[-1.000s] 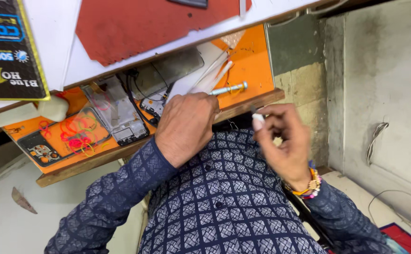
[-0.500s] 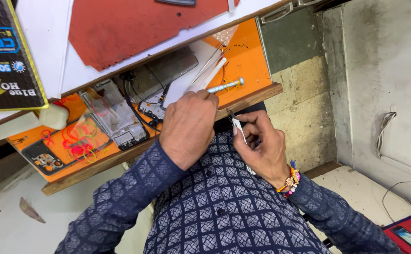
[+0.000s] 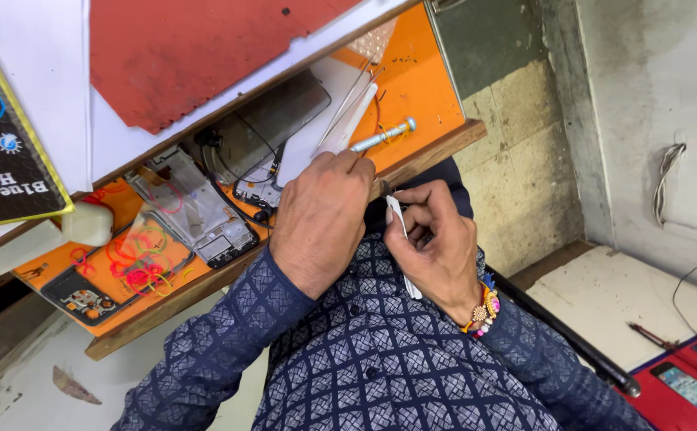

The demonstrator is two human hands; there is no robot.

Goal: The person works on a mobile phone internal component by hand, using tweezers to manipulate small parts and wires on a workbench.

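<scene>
Two hands: ours, at frame centre.
Right hand (image 3: 436, 247): pinches thin white tool (image 3: 400, 227), axis up-down.
Left hand (image 3: 320, 215): curled closed, contents hidden, on orange mat (image 3: 420, 88).

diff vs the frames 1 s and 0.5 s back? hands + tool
The right hand has swung in from out at the side to sit close against the left hand, keeping its grip on the thin white tool. The left hand stayed at the edge of the orange tray; the screwdriver did not move.

Repair workshop — dismantled phones (image 3: 205, 211).
</scene>
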